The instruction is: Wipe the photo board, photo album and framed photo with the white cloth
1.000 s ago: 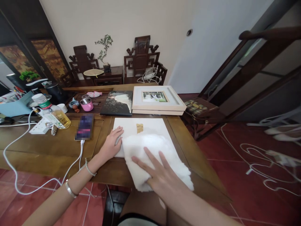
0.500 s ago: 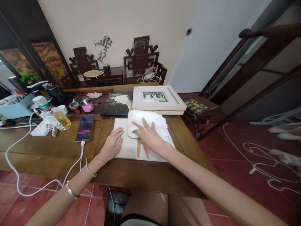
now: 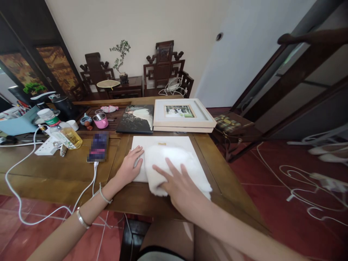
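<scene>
1. Right hand (image 3: pixel 181 185) open, fingers spread, palm flat on white cloth (image 3: pixel 174 159); grips nothing.
2. Cloth lies under the palm, on near half of white panel (image 3: pixel 168 140).
3. Left hand (image 3: pixel 129 167), just left, open and flat on panel's edge; pins it.
4. Judgement: even pressure, edge-to-edge passes, panel pinned firm.
5. Framed photo (image 3: pixel 181 114) beyond fingertips; apart from cloth.

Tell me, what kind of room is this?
Probably a sitting room in a home: carved wooden chairs at the back, a potted tree between them, and a framed photo on the table.
</scene>
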A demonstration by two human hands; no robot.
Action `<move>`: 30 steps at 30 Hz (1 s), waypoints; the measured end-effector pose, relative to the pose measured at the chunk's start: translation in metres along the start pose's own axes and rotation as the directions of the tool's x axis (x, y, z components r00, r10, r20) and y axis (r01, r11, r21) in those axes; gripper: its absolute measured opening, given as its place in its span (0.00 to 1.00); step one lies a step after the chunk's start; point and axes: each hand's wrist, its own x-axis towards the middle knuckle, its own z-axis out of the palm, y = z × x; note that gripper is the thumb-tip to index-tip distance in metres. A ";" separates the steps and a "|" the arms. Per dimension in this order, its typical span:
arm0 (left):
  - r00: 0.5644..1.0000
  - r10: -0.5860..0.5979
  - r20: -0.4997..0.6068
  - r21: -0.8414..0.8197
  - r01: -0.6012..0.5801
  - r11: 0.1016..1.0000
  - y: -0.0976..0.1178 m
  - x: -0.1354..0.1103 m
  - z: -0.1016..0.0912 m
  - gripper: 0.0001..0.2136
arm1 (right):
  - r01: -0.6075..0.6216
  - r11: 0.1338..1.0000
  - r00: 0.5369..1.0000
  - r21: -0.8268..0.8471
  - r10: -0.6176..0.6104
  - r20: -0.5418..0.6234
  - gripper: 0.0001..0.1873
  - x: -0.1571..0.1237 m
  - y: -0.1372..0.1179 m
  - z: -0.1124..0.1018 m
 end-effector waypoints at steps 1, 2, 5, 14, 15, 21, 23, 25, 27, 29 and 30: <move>1.000 0.000 -0.002 -0.003 0.000 1.000 0.000 0.000 0.000 0.17 | -0.026 1.000 1.000 -0.014 0.026 -0.013 0.23 0.011 0.007 -0.002; 1.000 0.000 -0.006 -0.007 0.000 1.000 0.000 0.000 0.000 0.17 | -0.058 0.998 0.998 -0.029 0.057 -0.027 0.24 0.024 0.014 -0.004; 1.000 -0.018 -0.019 -0.042 0.018 0.999 0.001 0.001 -0.002 0.17 | -0.172 0.983 0.984 -0.070 0.168 -0.059 0.24 0.062 0.026 -0.005; 0.989 -0.099 -0.113 -0.199 0.075 0.977 0.002 -0.001 -0.007 0.24 | 0.119 0.988 0.984 -0.103 -0.131 -0.120 0.15 0.057 -0.016 0.004; 0.988 -0.102 -0.117 -0.195 0.077 0.978 0.002 -0.001 -0.007 0.24 | 0.171 0.981 0.980 -0.094 -0.179 -0.084 0.13 0.047 -0.019 0.006; 0.992 -0.114 -0.052 -0.136 0.106 0.985 0.006 0.001 -0.005 0.23 | 0.223 0.974 0.975 0.047 -0.223 -0.015 0.10 -0.003 -0.013 0.011; 0.997 -0.077 -0.027 -0.090 0.074 0.993 0.005 0.002 -0.004 0.21 | 0.163 0.984 0.986 0.066 -0.160 -0.047 0.14 -0.008 -0.004 0.009; 0.999 -0.046 -0.014 -0.048 0.045 0.998 0.003 0.002 -0.001 0.19 | 0.074 0.996 0.996 0.054 -0.071 -0.051 0.20 -0.003 0.008 0.005; 1.000 -0.029 -0.010 -0.022 0.029 0.999 0.000 0.002 0.001 0.19 | -0.012 1.000 0.998 0.028 0.014 -0.058 0.25 0.012 0.022 -0.001; 1.000 -0.024 -0.012 -0.013 0.024 1.000 -0.001 0.002 0.001 0.19 | -0.074 0.997 0.996 0.033 0.075 -0.047 0.29 0.035 0.035 -0.008; 1.000 -0.022 -0.013 -0.011 0.022 1.000 -0.001 0.002 0.001 0.19 | -0.092 0.995 0.995 0.048 0.094 -0.032 0.30 0.047 0.039 -0.012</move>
